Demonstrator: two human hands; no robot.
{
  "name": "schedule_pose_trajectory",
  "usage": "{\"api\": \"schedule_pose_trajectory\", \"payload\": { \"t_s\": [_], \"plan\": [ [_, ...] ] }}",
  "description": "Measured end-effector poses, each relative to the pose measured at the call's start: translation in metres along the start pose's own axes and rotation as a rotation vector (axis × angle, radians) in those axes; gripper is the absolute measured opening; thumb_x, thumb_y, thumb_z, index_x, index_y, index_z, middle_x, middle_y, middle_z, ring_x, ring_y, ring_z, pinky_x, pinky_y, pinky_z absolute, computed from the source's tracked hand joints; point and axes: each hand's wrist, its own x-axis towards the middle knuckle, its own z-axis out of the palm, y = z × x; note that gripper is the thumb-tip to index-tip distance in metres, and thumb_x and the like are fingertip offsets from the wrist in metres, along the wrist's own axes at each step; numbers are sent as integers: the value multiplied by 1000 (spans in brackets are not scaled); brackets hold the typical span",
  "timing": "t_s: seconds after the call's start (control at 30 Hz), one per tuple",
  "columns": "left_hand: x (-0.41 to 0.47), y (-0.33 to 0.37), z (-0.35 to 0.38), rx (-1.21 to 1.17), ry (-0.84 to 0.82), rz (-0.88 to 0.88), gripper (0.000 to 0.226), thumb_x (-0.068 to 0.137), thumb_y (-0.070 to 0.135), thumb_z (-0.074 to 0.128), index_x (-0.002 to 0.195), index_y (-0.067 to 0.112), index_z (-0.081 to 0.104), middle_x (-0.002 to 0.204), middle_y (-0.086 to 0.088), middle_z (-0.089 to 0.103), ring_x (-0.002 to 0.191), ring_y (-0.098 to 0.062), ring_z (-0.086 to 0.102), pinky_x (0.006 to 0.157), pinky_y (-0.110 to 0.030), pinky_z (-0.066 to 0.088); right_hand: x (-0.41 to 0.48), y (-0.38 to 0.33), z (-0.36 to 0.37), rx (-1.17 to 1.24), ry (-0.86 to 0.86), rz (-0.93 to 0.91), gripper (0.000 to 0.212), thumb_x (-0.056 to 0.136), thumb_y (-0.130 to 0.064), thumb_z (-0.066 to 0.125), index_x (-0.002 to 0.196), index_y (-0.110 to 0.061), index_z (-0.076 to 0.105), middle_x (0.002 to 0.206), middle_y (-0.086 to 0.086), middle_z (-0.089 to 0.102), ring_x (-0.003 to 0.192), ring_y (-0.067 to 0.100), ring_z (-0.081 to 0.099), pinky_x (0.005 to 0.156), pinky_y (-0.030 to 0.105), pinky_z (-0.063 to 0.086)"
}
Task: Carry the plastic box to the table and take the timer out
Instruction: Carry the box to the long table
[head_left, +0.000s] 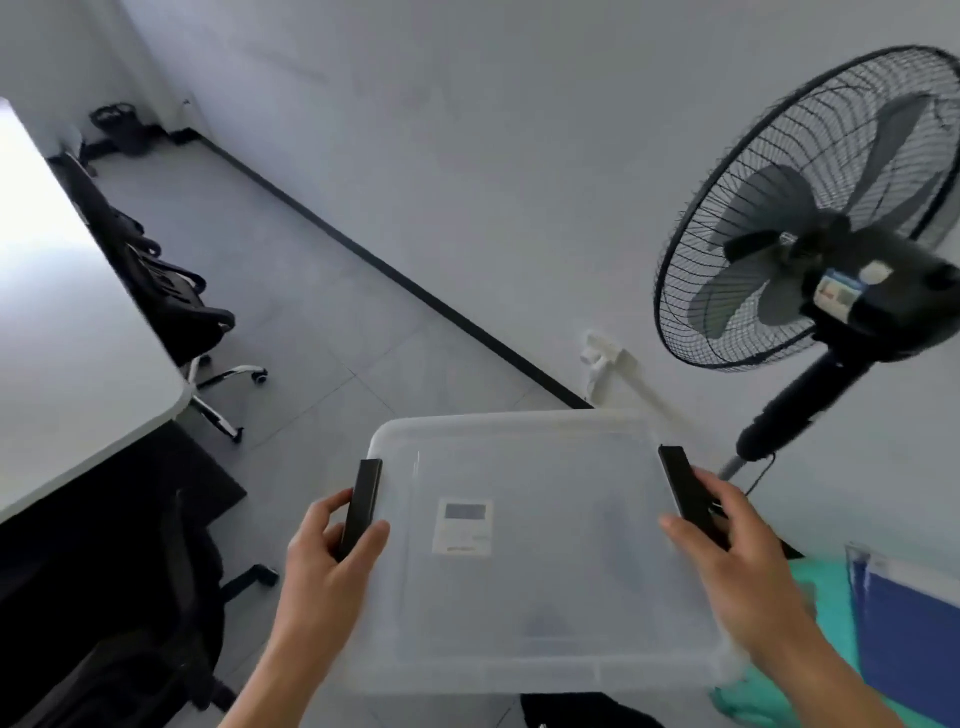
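A translucent plastic box (530, 613) with a closed lid is held up in front of me, above the floor. My left hand (324, 558) grips the black latch on its left side. My right hand (727, 545) grips the black latch on its right side. Through the lid shows a small white timer (463, 526) with a grey screen, lying inside the box. The white table (78, 332) stands at the left, apart from the box.
A black standing fan (810, 218) is close at the right, near the wall. Black office chairs (176, 306) are tucked along the table's far side, another chair (119, 623) at the lower left. A blue box (914, 623) and green cloth lie at the lower right.
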Motion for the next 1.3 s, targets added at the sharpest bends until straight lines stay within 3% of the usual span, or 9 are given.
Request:
{"api": "schedule_pose_trajectory", "payload": {
  "t_s": [0.23,0.33,0.4,0.6,0.8,0.97,1.13,1.3],
  "plan": [
    [108,45,-8,-88,208,-16,37,86,15,65,119,24,53,83,-12,72,88,-45,65,79,-57,52,160,-82,69,-65,-252,-78,43,88,-16,64,123,-36,50,98,-2,70,78,-1,69,63,16,51],
    [149,52,-21,-148,318,-53,38,85,13,65,121,22,54,73,-4,73,86,-38,67,83,-55,52,213,-112,116,-97,-346,-82,45,87,-20,65,126,-38,49,103,-5,71,91,12,70,75,31,55],
    [179,53,-31,-178,376,-76,37,85,12,65,118,24,54,76,1,75,85,-38,67,82,-54,52,246,-126,150,-126,-385,-94,47,86,-22,66,127,-38,49,99,-3,71,90,17,70,78,37,56],
    [307,61,-75,-232,443,-117,39,85,9,65,120,21,54,74,20,74,79,-26,68,81,-49,53,341,-160,267,-173,-439,-109,44,87,-20,65,126,-36,49,90,1,70,77,16,66,62,24,46],
    [446,113,-134,-226,422,-70,40,85,10,65,122,21,54,77,-2,75,78,-25,70,71,-42,57,428,-231,364,-154,-424,-112,49,87,-18,65,132,-30,48,108,2,67,96,19,66,77,31,51],
    [551,153,-160,-209,374,-25,38,85,12,65,118,27,54,84,9,76,74,-13,71,68,-34,56,500,-281,424,-155,-378,-128,44,87,-19,65,127,-33,50,90,2,69,80,21,63,65,27,47],
    [666,170,-174,-205,379,-49,43,85,10,65,126,19,53,83,-3,75,74,-12,73,59,-25,55,591,-310,496,-168,-411,-106,43,88,-18,64,126,-32,50,92,7,69,78,23,61,64,26,44],
    [784,203,-191,-206,432,-60,43,84,11,66,125,19,53,88,-6,73,76,-15,73,62,-26,54,702,-357,578,-172,-468,-134,45,88,-17,65,127,-31,50,90,8,69,75,21,60,63,25,44]
  ]
}}
